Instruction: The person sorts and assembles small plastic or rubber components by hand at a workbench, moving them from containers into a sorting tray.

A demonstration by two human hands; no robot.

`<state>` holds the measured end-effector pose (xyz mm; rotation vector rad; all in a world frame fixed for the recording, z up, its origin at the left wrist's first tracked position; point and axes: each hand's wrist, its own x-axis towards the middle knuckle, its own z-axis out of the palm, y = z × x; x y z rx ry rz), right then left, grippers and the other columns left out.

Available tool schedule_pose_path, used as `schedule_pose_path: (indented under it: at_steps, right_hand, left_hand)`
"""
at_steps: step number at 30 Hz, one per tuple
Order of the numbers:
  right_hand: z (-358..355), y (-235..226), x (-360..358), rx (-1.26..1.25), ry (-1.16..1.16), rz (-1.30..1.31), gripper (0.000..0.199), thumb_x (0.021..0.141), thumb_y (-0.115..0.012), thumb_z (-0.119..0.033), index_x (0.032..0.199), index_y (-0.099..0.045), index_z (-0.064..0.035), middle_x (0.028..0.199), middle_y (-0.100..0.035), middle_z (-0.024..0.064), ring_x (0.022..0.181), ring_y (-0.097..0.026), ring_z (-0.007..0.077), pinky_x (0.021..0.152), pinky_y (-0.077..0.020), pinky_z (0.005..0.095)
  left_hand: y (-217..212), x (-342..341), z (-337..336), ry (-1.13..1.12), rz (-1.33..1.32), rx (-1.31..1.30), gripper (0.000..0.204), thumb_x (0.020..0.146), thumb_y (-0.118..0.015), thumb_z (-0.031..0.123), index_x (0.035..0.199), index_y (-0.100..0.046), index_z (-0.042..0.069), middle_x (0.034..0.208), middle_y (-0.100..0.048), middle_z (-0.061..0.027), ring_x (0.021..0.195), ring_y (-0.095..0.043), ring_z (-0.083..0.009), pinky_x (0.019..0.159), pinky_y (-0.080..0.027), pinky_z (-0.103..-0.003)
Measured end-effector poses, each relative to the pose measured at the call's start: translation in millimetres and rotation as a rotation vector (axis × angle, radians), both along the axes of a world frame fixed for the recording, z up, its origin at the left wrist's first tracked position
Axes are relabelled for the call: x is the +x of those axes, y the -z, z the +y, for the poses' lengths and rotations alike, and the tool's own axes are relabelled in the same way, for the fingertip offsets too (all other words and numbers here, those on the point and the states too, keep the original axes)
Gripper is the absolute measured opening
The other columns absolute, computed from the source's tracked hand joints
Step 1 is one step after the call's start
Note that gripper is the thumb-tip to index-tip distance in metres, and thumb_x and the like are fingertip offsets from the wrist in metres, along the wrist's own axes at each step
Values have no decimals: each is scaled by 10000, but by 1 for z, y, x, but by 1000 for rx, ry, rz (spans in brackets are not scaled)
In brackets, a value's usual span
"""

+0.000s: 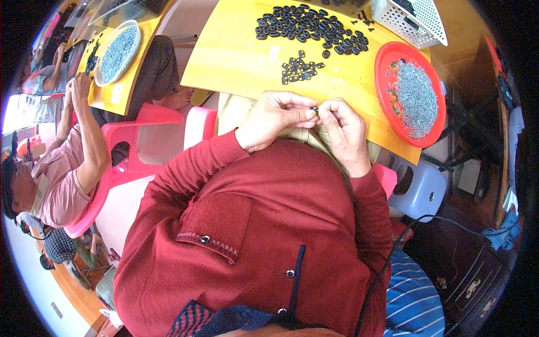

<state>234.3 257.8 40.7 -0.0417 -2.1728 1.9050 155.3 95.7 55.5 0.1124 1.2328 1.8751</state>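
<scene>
My left hand (268,121) is closed, pinching a small black part (314,108) between thumb and forefinger at the near edge of the yellow table (230,59). My right hand (343,133) meets it there, its thumb and fingertips pressed together against the part. Whether the right fingertips hold a separate small piece is too small to make out. Just beyond my hands lies a little cluster of small black blocks (299,69). Farther back spreads a larger pile of black oval pieces with holes (300,25). To the right, a red plate (384,70) bears many thin silver screw-like pins (416,101).
A white perforated basket (418,32) with black parts stands at the far right of the table. A blue stool (420,194) and a black cable (387,264) are at my right. Leftward, a co-worker (70,163) sits on a pink chair (143,132) by another yellow table (115,100).
</scene>
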Motion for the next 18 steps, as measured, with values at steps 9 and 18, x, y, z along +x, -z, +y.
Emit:
schedule_pose_path:
  at_steps: [9,18]
  right_hand:
    - [-3,1,-1,18,11,-49,140,909,-547,-115,852,-557,13,727,-545,48,665,-538,104,611,-445,242]
    - [-2,1,-2,-116,7,-12,117,902,-554,-86,848,-573,16,777,-562,35,692,-560,89,631,-458,224]
  left_hand:
    - [-1,3,-1,-17,149,-58,221,836,-621,6,1040,-601,-75,919,-658,-147,804,-654,-183,768,-547,-266]
    - [0,1,0,-20,118,9,199,837,-617,-4,1025,-604,-68,914,-656,-143,826,-650,-182,768,-542,-259]
